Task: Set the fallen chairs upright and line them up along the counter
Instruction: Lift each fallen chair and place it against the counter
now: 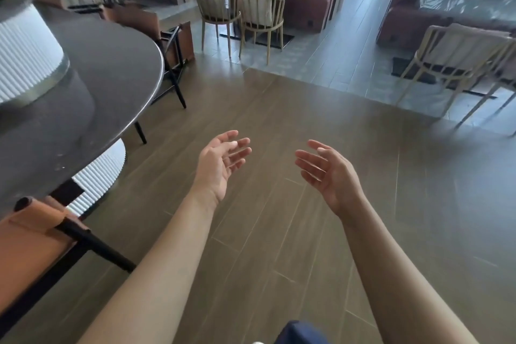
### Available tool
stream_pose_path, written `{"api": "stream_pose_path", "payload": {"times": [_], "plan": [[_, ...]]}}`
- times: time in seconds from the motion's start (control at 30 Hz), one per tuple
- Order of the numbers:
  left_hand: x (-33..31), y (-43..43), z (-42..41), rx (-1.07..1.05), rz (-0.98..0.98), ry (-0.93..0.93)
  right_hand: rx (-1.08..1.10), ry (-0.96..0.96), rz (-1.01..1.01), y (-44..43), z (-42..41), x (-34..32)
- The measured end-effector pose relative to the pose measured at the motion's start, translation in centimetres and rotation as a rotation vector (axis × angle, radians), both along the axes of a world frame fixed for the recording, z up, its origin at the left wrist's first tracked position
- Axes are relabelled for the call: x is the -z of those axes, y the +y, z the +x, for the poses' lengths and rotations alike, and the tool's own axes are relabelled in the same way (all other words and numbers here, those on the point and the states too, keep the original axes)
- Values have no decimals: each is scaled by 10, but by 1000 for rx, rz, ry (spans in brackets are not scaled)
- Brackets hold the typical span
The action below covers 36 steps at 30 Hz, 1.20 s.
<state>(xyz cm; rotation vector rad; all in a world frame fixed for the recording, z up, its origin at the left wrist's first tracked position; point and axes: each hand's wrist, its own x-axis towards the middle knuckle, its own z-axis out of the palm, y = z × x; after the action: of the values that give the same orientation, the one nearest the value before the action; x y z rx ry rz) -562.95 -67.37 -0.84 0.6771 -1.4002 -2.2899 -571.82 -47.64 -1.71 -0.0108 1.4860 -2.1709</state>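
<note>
Near left, beside the counter (97,70), I've got the near orange chair (36,237); the far orange chair (167,33) stands upright at the counter's far edge. Over the wooden floor (279,109), my left hand (220,165) and right hand (332,173) are spread, palms facing, holding nothing.

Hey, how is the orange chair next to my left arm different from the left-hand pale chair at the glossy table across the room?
The orange chair has a solid orange panel on a black frame; the pale chair has a light frame with vertical spindles and a cushion. The orange chair is close, by the dark counter on brown planks; the pale chair stands farther off on grey tiles. Both are drawn up to a surface.
</note>
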Motion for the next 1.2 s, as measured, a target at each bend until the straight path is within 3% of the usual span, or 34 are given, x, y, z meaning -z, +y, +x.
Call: {"api": "stream_pose_path", "payload": {"times": [0.7, 1.2], "plan": [[11, -48, -377, -103, 27, -10, -114, 13, 55, -50, -405, -3], [18, -179, -598, -184, 22, -5, -229, 41, 39, -199, -634, -3]]}}
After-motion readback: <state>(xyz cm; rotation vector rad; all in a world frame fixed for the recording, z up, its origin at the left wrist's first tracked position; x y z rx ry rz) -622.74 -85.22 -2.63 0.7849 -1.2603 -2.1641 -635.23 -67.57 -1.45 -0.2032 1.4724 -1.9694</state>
